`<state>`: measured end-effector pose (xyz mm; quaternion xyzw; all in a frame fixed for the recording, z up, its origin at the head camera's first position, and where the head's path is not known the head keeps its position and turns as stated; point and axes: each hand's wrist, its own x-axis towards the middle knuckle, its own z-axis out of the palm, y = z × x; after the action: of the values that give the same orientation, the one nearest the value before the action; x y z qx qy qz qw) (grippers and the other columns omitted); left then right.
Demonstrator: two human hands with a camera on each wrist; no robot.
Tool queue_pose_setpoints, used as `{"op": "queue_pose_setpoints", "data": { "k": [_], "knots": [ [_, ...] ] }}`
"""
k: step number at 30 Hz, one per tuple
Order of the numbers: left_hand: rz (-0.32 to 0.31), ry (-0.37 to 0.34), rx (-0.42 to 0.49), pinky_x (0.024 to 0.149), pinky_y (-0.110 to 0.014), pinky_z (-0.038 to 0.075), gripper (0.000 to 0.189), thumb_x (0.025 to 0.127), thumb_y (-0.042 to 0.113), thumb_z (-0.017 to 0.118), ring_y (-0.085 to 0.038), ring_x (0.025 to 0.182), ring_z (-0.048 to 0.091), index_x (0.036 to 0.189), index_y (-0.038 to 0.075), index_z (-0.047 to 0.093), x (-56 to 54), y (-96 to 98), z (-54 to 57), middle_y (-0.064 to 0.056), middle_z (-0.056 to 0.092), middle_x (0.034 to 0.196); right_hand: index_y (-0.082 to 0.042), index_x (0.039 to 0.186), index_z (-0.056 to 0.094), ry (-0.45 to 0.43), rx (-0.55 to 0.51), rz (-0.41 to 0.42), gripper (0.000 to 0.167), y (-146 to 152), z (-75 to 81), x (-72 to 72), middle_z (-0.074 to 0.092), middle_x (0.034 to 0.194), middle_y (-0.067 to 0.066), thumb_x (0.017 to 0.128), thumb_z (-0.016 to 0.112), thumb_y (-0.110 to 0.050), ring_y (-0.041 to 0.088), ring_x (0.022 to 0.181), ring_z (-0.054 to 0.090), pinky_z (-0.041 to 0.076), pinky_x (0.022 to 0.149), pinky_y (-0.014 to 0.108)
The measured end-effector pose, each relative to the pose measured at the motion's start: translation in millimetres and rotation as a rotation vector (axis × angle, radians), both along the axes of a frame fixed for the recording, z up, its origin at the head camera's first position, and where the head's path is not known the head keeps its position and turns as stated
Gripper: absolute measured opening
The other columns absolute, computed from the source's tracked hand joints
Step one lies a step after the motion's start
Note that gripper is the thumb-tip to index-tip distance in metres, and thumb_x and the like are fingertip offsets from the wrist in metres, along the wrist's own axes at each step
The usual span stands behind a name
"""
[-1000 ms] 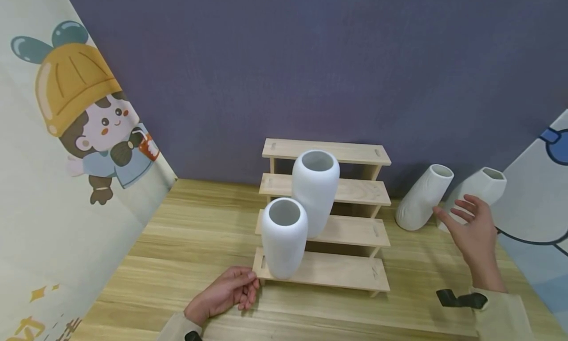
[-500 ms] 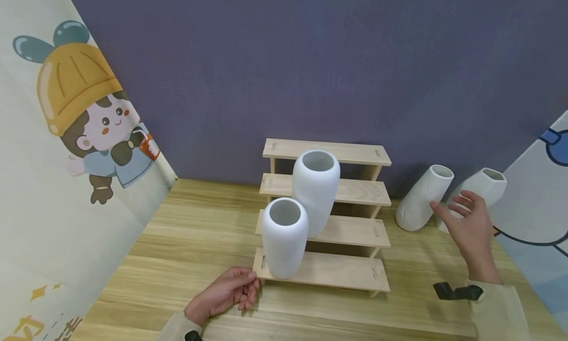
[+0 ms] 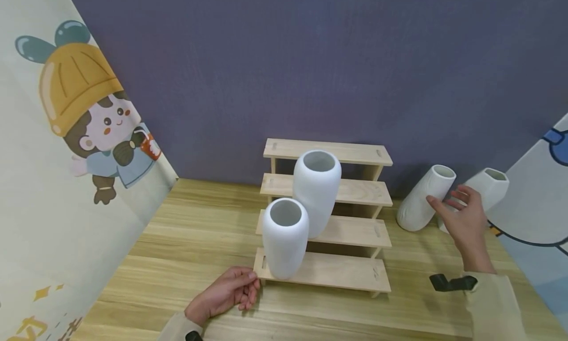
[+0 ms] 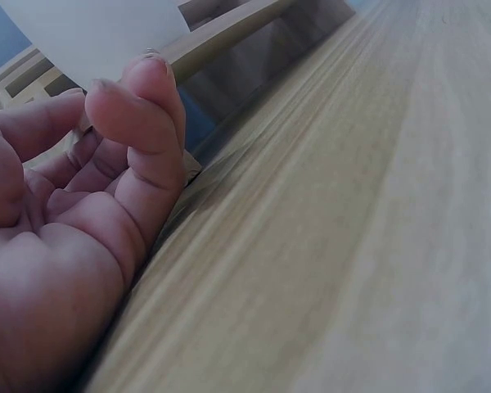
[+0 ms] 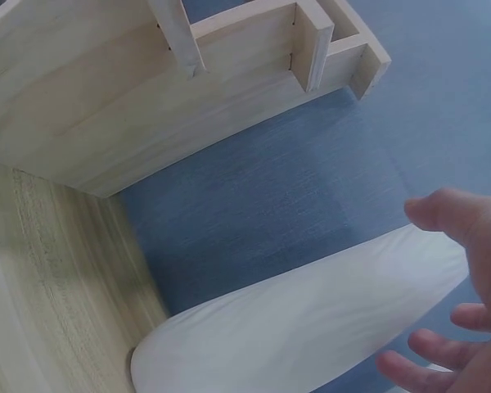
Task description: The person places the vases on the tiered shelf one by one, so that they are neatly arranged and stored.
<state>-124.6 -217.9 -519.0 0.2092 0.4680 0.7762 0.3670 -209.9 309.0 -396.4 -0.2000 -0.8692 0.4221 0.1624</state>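
Note:
A four-tier wooden display stand [image 3: 346, 273] stands against the back wall. My left hand [image 3: 228, 289] pinches the left corner of its lowest board, the other fingers curled beside the table surface. A short white vase [image 3: 284, 252] sits on that board's left end, and a taller white vase [image 3: 316, 198] rises from the tier behind. To the right, my right hand [image 3: 466, 222] is spread, its thumb close to a slanted, ridged white vase [image 3: 421, 203]. In the right wrist view, this vase [image 5: 303, 319] passes behind the thumb and fingers. The hand partly covers a faceted white vase [image 3: 490, 188].
The wood-grain table [image 3: 177, 232] meets a dark blue back wall [image 3: 199, 85]. A cartoon-printed panel [image 3: 35, 183] borders the left side, and another printed panel [image 3: 528, 203] the right. Bare tabletop lies between the stand and the slanted vase.
My right hand has moved slightly left and up, toward the slanted vase. The left hand stays at the stand's corner, and the vases have not moved.

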Motion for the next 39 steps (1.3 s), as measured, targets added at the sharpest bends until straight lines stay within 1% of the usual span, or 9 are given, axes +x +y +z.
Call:
{"op": "queue_pose_setpoints", "data": {
  "k": [5, 12, 18, 22, 25, 29, 33, 36, 39],
  "knots": [
    [0.002, -0.002, 0.002, 0.055, -0.013, 0.051, 0.034, 0.11, 0.015, 0.031, -0.002, 0.069, 0.066, 0.102, 0.009, 0.063, -0.1, 0.9, -0.6, 0.007, 0.071, 0.082, -0.013, 0.156, 0.024, -0.004, -0.001, 0.011, 0.089, 0.7, 0.1, -3.2, 0.039, 0.157, 0.019, 0.088, 0.071, -0.047, 0.012, 0.112, 0.053, 0.037, 0.069, 0.007],
    [0.001, -0.022, -0.031, 0.055, -0.014, 0.051, 0.033, 0.111, 0.018, 0.033, -0.002, 0.068, 0.066, 0.101, 0.01, 0.063, -1.6, 0.8, -0.2, 0.007, 0.07, 0.081, -0.012, 0.156, 0.023, 0.001, 0.006, 0.013, 0.09, 0.5, 0.1, -8.0, 0.039, 0.156, 0.021, 0.089, 0.07, -0.047, 0.017, 0.114, 0.052, 0.037, 0.069, 0.009],
    [0.001, 0.004, -0.002, 0.055, -0.014, 0.051, 0.035, 0.111, 0.014, 0.03, -0.002, 0.069, 0.066, 0.101, 0.009, 0.063, -2.5, 1.1, -1.3, 0.007, 0.07, 0.081, -0.011, 0.157, 0.022, -0.007, 0.005, 0.001, 0.089, -0.3, -1.5, -12.4, 0.039, 0.157, 0.02, 0.09, 0.069, -0.047, 0.035, 0.127, 0.049, 0.037, 0.073, 0.014],
    [0.001, 0.006, 0.0, 0.056, -0.013, 0.051, 0.036, 0.111, 0.014, 0.029, -0.002, 0.069, 0.066, 0.102, 0.01, 0.063, -3.5, 1.1, -1.8, 0.007, 0.07, 0.082, -0.01, 0.157, 0.021, -0.01, -0.003, 0.002, 0.089, -0.3, -2.4, -14.7, 0.037, 0.158, 0.02, 0.09, 0.068, -0.046, 0.04, 0.134, 0.046, 0.038, 0.078, 0.019],
    [0.004, 0.003, -0.013, 0.055, -0.013, 0.051, 0.034, 0.111, 0.015, 0.03, -0.002, 0.069, 0.066, 0.101, 0.01, 0.063, -3.5, 1.0, -1.7, 0.007, 0.07, 0.081, -0.009, 0.157, 0.021, -0.012, 0.0, 0.004, 0.089, 0.0, -3.0, -15.7, 0.037, 0.158, 0.02, 0.091, 0.068, -0.046, 0.041, 0.135, 0.046, 0.039, 0.079, 0.02],
    [0.005, -0.009, -0.025, 0.055, -0.014, 0.051, 0.032, 0.11, 0.017, 0.033, -0.002, 0.068, 0.066, 0.1, 0.01, 0.063, -2.4, 1.1, -1.0, 0.007, 0.07, 0.08, -0.009, 0.157, 0.022, -0.021, 0.004, 0.004, 0.089, 0.5, -3.1, -16.8, 0.037, 0.158, 0.02, 0.09, 0.068, -0.046, 0.041, 0.134, 0.046, 0.038, 0.078, 0.018],
    [-0.004, -0.008, -0.007, 0.055, -0.014, 0.051, 0.033, 0.111, 0.016, 0.032, -0.002, 0.069, 0.066, 0.102, 0.01, 0.063, -1.7, 0.6, -0.6, 0.007, 0.071, 0.081, -0.008, 0.156, 0.023, -0.023, 0.002, 0.007, 0.089, 1.6, -2.6, -19.1, 0.038, 0.157, 0.022, 0.09, 0.068, -0.047, 0.041, 0.132, 0.047, 0.038, 0.077, 0.018],
    [-0.007, -0.013, -0.009, 0.056, -0.014, 0.052, 0.033, 0.111, 0.016, 0.031, -0.002, 0.069, 0.067, 0.102, 0.01, 0.063, -1.2, 0.4, -0.3, 0.007, 0.071, 0.082, -0.006, 0.156, 0.022, -0.016, -0.004, 0.01, 0.089, 1.4, -2.9, -21.0, 0.038, 0.156, 0.023, 0.09, 0.067, -0.046, 0.041, 0.131, 0.046, 0.039, 0.079, 0.021],
    [-0.002, -0.028, -0.029, 0.056, -0.014, 0.051, 0.032, 0.111, 0.019, 0.033, -0.002, 0.069, 0.067, 0.101, 0.01, 0.063, -0.6, 0.2, 0.5, 0.007, 0.071, 0.081, -0.005, 0.156, 0.021, -0.015, -0.008, 0.017, 0.089, 0.5, -3.3, -22.3, 0.038, 0.155, 0.024, 0.091, 0.066, -0.046, 0.041, 0.13, 0.045, 0.041, 0.083, 0.026]
  ]
}}
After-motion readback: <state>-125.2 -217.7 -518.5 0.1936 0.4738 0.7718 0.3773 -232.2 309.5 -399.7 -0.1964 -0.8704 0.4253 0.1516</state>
